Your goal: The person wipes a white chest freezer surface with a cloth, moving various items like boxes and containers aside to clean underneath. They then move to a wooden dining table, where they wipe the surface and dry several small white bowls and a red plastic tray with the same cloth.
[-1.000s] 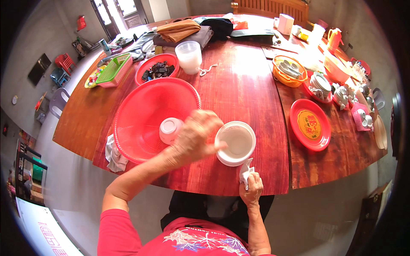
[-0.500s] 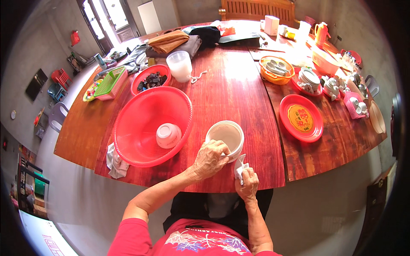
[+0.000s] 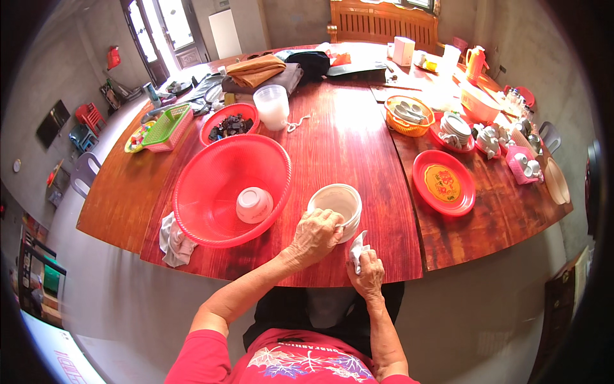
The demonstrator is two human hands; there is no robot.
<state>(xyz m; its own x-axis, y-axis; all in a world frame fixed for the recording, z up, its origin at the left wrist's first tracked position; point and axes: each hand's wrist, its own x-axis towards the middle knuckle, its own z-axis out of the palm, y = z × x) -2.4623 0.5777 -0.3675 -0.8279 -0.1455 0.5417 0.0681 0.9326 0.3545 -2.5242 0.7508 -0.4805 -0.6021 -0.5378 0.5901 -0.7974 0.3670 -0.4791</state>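
A white round tub point(image 3: 346, 200) stands on the red-brown table near its front edge, opening upward. Ridges run around its side; whether it is one piece or several nested together, I cannot tell. The fingers of my left hand point(image 3: 315, 236) are closed over its near rim. Just right of the tub, my right hand point(image 3: 368, 274) clutches a white cloth point(image 3: 358, 248), which pokes up above the fingers. A big red plastic basket point(image 3: 192, 192) sits to the left, tilted toward me, with a white bowl point(image 3: 254, 205) inside.
A crumpled cloth point(image 3: 176, 242) lies under the basket's near left side. Behind are a red basin point(image 3: 251, 121) of dark pieces and a translucent tub point(image 3: 272, 107). On the right are a red tray point(image 3: 444, 182), an orange basket point(image 3: 408, 117) of spoons and stacked dishes point(image 3: 455, 127).
The view has tilted up and shifted slightly. My left hand keeps its grip on the tub's rim, and my right hand still holds the cloth beside it.
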